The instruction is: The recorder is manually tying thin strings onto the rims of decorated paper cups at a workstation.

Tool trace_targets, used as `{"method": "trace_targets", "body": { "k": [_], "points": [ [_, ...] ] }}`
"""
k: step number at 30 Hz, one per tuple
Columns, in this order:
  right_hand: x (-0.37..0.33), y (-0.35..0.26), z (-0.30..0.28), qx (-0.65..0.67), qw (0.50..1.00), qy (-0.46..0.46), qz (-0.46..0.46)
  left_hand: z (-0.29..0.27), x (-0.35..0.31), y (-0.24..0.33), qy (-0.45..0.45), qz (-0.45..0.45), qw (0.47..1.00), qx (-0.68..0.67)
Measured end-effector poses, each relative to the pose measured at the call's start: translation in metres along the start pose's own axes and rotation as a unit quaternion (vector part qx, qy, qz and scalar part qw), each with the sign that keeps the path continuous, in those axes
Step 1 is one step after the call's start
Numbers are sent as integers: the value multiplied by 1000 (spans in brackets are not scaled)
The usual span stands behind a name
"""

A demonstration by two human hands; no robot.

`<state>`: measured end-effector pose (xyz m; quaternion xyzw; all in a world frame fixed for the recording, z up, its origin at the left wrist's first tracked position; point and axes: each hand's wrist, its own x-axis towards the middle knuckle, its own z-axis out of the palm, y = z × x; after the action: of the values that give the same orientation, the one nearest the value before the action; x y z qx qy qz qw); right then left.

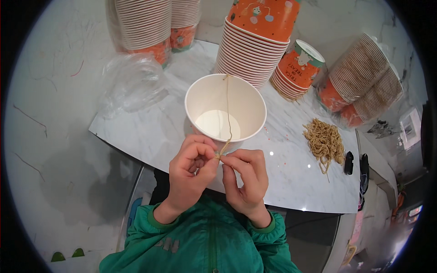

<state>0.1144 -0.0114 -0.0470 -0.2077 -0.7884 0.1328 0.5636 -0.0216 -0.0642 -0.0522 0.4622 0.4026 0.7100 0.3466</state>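
A white-lined paper bucket [195, 98] stands upright at the table's near side, its mouth facing me. Tan twine [228, 109] runs from its far rim across the opening to its near rim. There my left hand [191, 170] pinches the twine between thumb and forefinger, just in front of the rim. Beside it, my right hand [246, 177] grips the same strand, fingertips nearly meeting the left ones. Where the fingers come together the twine looks crossed or knotted; the fingertips partly hide it.
A tall stack of orange buckets [248, 54] rises behind, with a shorter stack [298, 68] beside it. Wrapped stacks [359, 73] stand at right, others [143, 22] far left. Crumpled clear plastic [132, 84] lies left. A twine heap [324, 142] and small black object [348, 163] sit right.
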Motion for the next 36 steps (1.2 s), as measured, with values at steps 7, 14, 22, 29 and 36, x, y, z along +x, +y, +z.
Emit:
{"method": "trace_targets", "body": {
  "k": [7,14,22,29,36],
  "points": [
    [3,-5,-7,171,970,-46,169,0,1,-5,-15,15,1000,4],
    [6,4,-17,229,939,-103,236,-2,5,1,-34,69,991,109],
    [18,11,-18,153,975,-134,95,-4,9,5,-42,59,992,103],
    [12,17,-4,28,996,-89,-11,2,7,8,-30,101,981,165],
    [12,18,-6,42,994,-99,-6,4,7,-2,-5,174,966,191]
  ]
}}
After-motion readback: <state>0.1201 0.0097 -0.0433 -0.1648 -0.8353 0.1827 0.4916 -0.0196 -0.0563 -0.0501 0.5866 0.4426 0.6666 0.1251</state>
